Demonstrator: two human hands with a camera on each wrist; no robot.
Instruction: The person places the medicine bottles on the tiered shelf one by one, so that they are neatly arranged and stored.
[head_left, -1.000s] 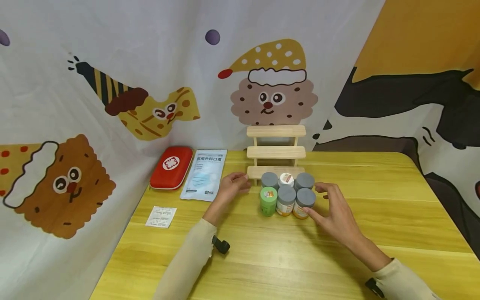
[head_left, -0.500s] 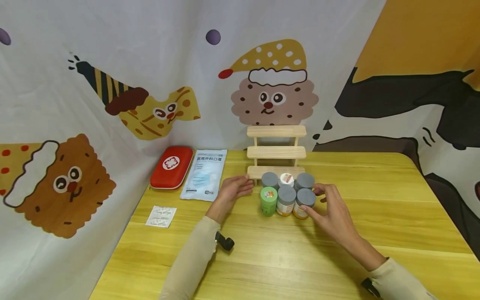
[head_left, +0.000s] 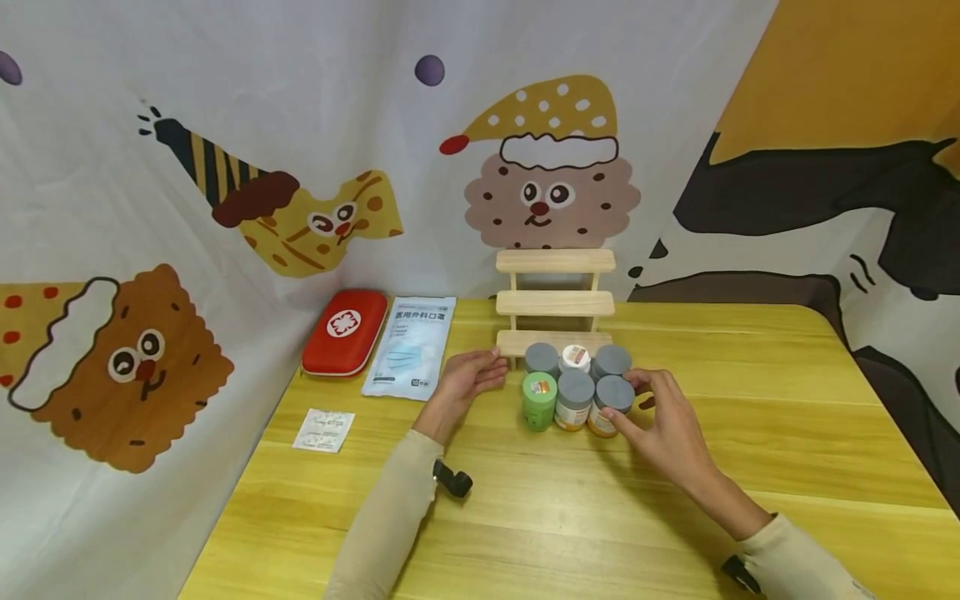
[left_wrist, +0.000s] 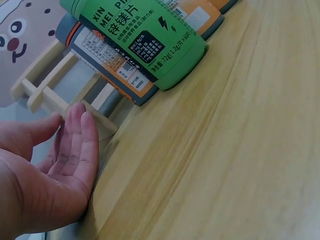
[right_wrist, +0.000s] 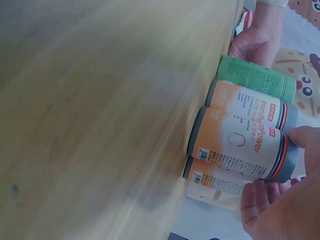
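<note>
Two rows of supplement bottles stand upright, packed together before a small wooden tiered rack (head_left: 555, 302). In front are a green bottle (head_left: 539, 404) and two grey-lidded orange-and-white bottles, the middle one (head_left: 573, 402) and the right one (head_left: 613, 400). A white-capped bottle (head_left: 575, 357) stands behind, between two more grey lids. My left hand (head_left: 467, 385) reaches with extended fingers to the left end of the rack's lowest step, holding nothing; exact contact is unclear. My right hand (head_left: 667, 429) touches the front right bottle with its thumb, its bent fingers beside the rear right bottle (head_left: 611, 360).
At the left lie a red zip case (head_left: 345, 333) with a white emblem, a blue-white mask packet (head_left: 408, 348) and a small white blister-like packet (head_left: 324, 430). The wooden table (head_left: 540, 533) ends at a printed curtain (head_left: 390, 108) behind the rack.
My left hand has shifted slightly right and its fingers have straightened beside the rack. The right hand has edged a little left against the bottles. The bottles look unmoved.
</note>
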